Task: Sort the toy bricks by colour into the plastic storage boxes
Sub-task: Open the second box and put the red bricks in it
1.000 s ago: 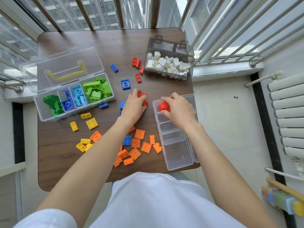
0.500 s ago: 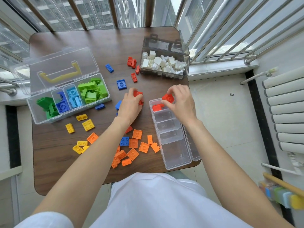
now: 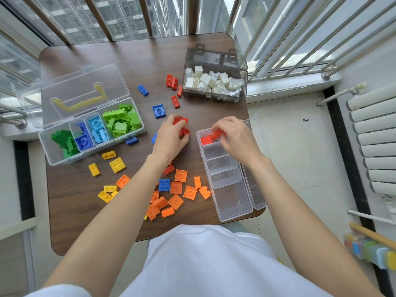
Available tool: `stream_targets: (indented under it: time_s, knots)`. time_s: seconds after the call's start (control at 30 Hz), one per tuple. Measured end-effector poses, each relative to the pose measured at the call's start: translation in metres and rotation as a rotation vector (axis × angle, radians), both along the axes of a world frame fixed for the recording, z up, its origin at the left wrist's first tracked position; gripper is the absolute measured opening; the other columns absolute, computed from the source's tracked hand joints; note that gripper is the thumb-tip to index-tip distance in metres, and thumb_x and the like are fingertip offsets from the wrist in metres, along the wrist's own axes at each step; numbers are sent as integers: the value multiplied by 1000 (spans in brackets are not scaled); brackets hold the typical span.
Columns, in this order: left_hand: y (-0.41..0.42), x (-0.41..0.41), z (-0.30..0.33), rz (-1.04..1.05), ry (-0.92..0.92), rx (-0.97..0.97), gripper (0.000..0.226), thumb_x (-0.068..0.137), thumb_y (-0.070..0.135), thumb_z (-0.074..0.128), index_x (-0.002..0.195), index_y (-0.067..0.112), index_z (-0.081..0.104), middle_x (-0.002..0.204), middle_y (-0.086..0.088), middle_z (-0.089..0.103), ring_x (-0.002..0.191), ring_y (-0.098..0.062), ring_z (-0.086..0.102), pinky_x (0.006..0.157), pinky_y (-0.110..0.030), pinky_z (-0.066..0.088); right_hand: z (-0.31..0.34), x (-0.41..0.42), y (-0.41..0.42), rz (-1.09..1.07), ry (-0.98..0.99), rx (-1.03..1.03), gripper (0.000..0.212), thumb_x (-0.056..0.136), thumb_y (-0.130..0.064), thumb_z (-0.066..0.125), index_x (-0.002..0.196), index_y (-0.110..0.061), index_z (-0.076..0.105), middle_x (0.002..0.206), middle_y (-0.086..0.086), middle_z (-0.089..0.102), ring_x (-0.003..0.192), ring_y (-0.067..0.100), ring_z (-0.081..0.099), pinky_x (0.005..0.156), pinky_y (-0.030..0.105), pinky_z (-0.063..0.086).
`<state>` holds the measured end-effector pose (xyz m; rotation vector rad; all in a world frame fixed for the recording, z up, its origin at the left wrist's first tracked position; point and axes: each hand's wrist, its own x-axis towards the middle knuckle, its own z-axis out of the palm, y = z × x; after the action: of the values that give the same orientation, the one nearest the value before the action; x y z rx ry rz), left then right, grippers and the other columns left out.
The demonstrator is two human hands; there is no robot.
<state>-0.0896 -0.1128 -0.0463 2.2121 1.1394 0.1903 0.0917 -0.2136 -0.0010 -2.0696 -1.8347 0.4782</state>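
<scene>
Now I'm on the reds: my right hand (image 3: 234, 139) pinches a red brick (image 3: 218, 132) in its fingers over the end cell of the clear box (image 3: 235, 209), where another red (image 3: 206, 139) already lies. My left hand (image 3: 171, 138) curls its fingers round a red clump (image 3: 181, 123) on the surface (image 3: 137, 56). Next, I judge, the right lets go over that cell and the left carries its load across.

A dark wooden square table (image 3: 139, 61) carries loose orange plastic bricks (image 3: 177, 192) between the forearms, yellow ones (image 3: 116, 165) left of the left hand (image 3: 171, 138) (its wrist crosses them), red beyond.
</scene>
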Motion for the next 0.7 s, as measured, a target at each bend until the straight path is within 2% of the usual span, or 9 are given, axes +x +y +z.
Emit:
stream_targets:
  time_s: [0.07, 0.17, 0.23, 0.3, 0.4, 0.47, 0.6, 0.7]
  knots:
    - [-3, -2, 4, 59, -69, -26, 12, 84, 19, 66, 96, 16, 62, 129, -3, 48, 95, -21, 59, 86, -37, 51, -2, -3, -3, -4, -3, -31, 26, 78, 5, 57, 93, -14, 67, 97, 5, 65, 99, 25, 57, 82, 40, 50]
    - [-9, -2, 16, 122, -184, -38, 12, 84, 20, 68, 95, 16, 63, 128, 0, 48, 81, -12, 61, 79, -24, 50, -3, -3, -12, 19, -13, 28, 22, 78, 7, 57, 91, -8, 66, 91, 5, 68, 91, 26, 58, 79, 36, 49]
    - [-14, 3, 29, 88, -281, -31, 11, 83, 20, 68, 93, 16, 64, 128, 1, 49, 86, -12, 62, 77, -25, 53, -3, -1, -15, -6, -32, 62, 20, 79, 6, 56, 91, -7, 65, 91, 6, 67, 89, 28, 59, 79, 36, 47]
    - [-21, 10, 39, -31, -317, -40, 11, 82, 19, 68, 92, 17, 64, 127, 1, 50, 92, -12, 61, 77, -29, 55, -4, 1, -18, -77, -39, 82, 19, 80, 3, 56, 94, -7, 65, 95, 6, 65, 93, 26, 57, 83, 32, 44]
    - [-32, 23, 43, -251, -216, 5, 12, 81, 19, 68, 92, 17, 64, 126, -3, 53, 97, -20, 59, 80, -31, 52, -7, 3, -22, -251, 28, 104, 15, 84, -1, 58, 94, -8, 67, 99, 6, 61, 97, 24, 52, 83, 22, 38]
    - [-36, 30, 39, -331, -125, 45, 13, 84, 21, 64, 96, 16, 64, 121, -6, 57, 96, -25, 58, 80, -33, 47, -8, 3, -24, -304, 67, 73, 15, 85, -4, 58, 96, -9, 67, 104, 7, 59, 101, 23, 51, 85, 21, 37]
    - [-30, 33, 31, -333, -6, 63, 25, 91, 35, 56, 110, 19, 60, 108, -6, 60, 91, -25, 58, 75, -34, 47, -7, -5, -24, -292, 103, 31, 17, 86, -6, 57, 99, -10, 67, 109, 7, 58, 107, 24, 50, 85, 32, 45]
    - [-27, 37, 32, -319, -6, 64, 39, 87, 41, 61, 120, 21, 57, 110, -8, 55, 83, -24, 62, 70, -35, 52, -4, -11, -23, -290, 149, -5, 24, 87, -13, 56, 110, -16, 62, 113, 0, 57, 109, 17, 47, 85, 31, 46]
